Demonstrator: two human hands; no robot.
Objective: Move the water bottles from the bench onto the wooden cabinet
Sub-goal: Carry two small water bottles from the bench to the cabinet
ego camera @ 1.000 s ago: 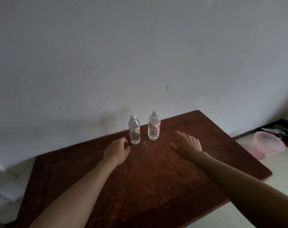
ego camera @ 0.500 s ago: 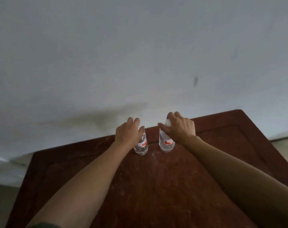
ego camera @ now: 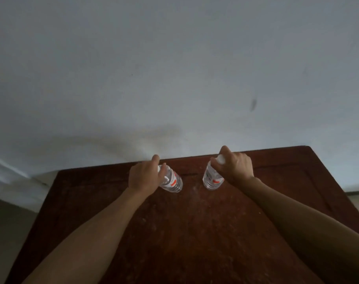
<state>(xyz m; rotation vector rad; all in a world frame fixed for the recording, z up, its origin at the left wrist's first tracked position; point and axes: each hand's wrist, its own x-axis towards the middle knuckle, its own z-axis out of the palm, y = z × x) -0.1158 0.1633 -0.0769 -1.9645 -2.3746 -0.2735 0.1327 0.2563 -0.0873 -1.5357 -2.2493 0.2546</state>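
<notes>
Gripping one water bottle in each hand, the person reaches over a dark red-brown wooden top [ego camera: 195, 232] that stands against a pale wall [ego camera: 174, 78]. The left hand [ego camera: 142, 177] closes its fingers round the upper part of the left bottle [ego camera: 172, 181], which leans with its bottom toward the right. The right hand [ego camera: 236, 167] holds the right bottle [ego camera: 212, 180] at the neck, just under its white cap [ego camera: 221, 158]. Both bottles are near the far edge of the top, a little apart from each other. I cannot tell if their bottoms touch the wood, or whether this top is the bench or the cabinet, since no other furniture shows. If it is the bench, I judge that the whole carrying is still to do. Each label is white with a red-orange mark, and its writing is too small to read.
</notes>
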